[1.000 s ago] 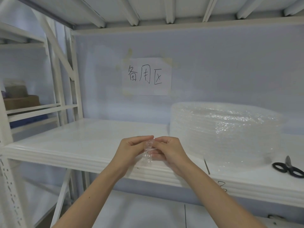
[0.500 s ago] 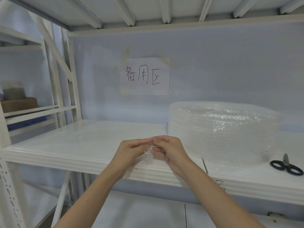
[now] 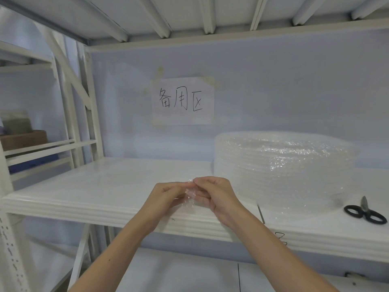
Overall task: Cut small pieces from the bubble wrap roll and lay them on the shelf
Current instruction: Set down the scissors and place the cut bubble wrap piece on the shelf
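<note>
A small clear piece of bubble wrap [image 3: 190, 197] is pinched between both my hands, just above the front edge of the white shelf [image 3: 109, 186]. My left hand [image 3: 166, 197] grips its left side and my right hand [image 3: 214, 196] grips its right side, fingertips nearly touching. The big bubble wrap roll [image 3: 282, 165] lies flat on the shelf, to the right of and behind my right hand. Black-handled scissors [image 3: 365, 211] rest on the shelf at the far right, apart from both hands.
A paper sign [image 3: 183, 101] with handwritten characters is taped to the back wall. White upright posts [image 3: 88, 106] stand at the shelf's left end. Another rack on the left holds a brown box [image 3: 23, 139]. A lower shelf [image 3: 179, 275] lies beneath my forearms.
Both hands have shifted slightly up and forward with the small piece, which looks more bunched between the fingers. The roll and scissors have not moved.
</note>
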`<action>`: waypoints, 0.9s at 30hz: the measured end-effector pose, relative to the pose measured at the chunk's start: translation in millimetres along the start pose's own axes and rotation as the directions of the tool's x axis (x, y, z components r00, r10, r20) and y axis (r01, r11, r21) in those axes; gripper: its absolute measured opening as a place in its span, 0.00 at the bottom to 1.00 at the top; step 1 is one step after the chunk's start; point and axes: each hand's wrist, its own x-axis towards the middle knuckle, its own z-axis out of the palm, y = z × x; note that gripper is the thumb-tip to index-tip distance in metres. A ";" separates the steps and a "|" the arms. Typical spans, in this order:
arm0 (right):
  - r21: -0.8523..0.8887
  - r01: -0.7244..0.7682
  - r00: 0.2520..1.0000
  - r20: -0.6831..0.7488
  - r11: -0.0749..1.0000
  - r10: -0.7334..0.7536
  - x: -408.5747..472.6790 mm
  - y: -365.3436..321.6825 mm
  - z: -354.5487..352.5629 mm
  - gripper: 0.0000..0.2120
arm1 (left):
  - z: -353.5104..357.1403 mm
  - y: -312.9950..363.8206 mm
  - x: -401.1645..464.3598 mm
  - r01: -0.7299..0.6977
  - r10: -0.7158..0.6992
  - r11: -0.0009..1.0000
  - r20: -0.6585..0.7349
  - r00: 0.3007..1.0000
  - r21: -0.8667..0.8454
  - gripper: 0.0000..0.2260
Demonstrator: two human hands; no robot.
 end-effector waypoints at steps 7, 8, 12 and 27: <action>-0.093 0.067 0.998 -0.009 0.993 -0.068 17.7 2.7 9.4 0.04 | -8.8 3.6 -2.6 0.040 -0.038 0.998 -0.040 0.998 0.052 0.11; -0.102 0.071 0.997 0.000 0.992 -0.071 20.9 4.1 13.0 0.04 | -13.0 3.4 -1.9 0.047 -0.042 0.997 -0.068 0.997 0.064 0.11; -0.198 0.086 0.996 0.018 0.976 -0.084 36.1 12.4 28.5 0.05 | -32.2 3.8 1.8 0.101 -0.066 0.982 -0.211 0.975 0.161 0.13; -0.813 0.166 0.982 0.085 0.558 -0.169 96.2 47.3 54.1 0.07 | -78.3 -19.7 10.4 0.257 0.014 0.658 -0.353 0.935 0.708 0.04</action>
